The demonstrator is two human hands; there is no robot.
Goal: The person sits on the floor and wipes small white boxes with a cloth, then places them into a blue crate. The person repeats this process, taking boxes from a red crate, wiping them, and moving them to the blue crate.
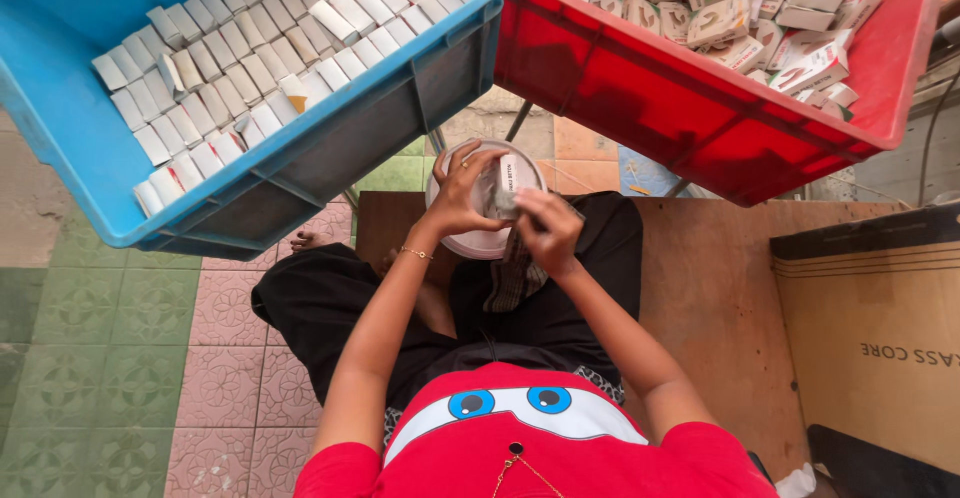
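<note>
Patterned floor tiles [120,358] lie under a blue crate [90,148] already lined with neat rows of small white boxes, a red crate [620,88] still heaped with loose ones, while left hand [458,198] and right hand [548,230] fingers together pinch one small white box [506,186] over a round white tub [478,243].

A small white carton [508,186] with dark print on one face stands upright, pinched at both sides by fingers, just above the rim of a round white bowl [470,243], its lower part hidden behind knuckles.
</note>
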